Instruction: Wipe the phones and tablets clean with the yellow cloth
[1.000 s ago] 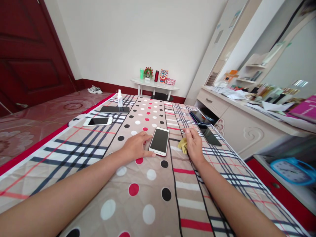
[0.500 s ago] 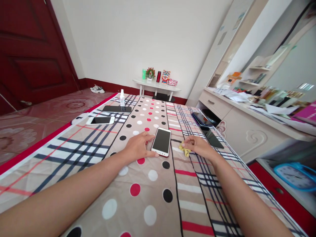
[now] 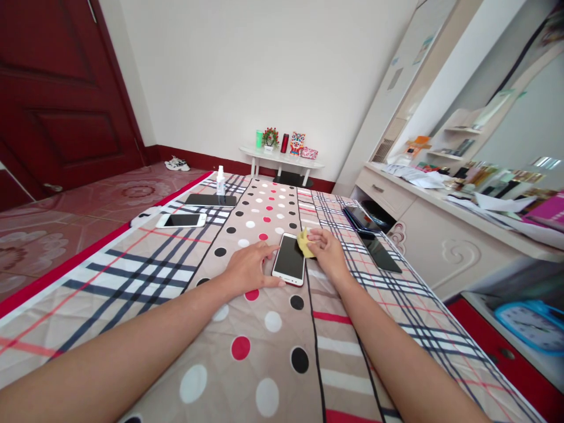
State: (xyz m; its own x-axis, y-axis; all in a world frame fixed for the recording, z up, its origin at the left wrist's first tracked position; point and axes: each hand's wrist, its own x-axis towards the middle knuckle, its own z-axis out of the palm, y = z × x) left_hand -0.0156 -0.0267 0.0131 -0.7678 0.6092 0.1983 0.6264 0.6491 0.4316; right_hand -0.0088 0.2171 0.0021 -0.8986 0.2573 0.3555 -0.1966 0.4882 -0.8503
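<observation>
Head view: white phone [image 3: 289,259] lay screen-up on patterned bedspread [image 3: 145,258], centre. Left hand [image 3: 249,269] rested flat at phone's left edge, fingers spread, touching it. Right hand [image 3: 325,249] pinched yellow cloth [image 3: 303,242] against phone's upper right corner. Second white phone [image 3: 181,220], dark tablet [image 3: 210,200] and spray bottle [image 3: 221,180] lay well apart, far left.

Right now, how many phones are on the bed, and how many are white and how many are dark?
White phones: 2, one under the hands, one at the left
Dark phones or tablets: 3, one by the spray bottle, two at the right edge
Total: 5
</observation>
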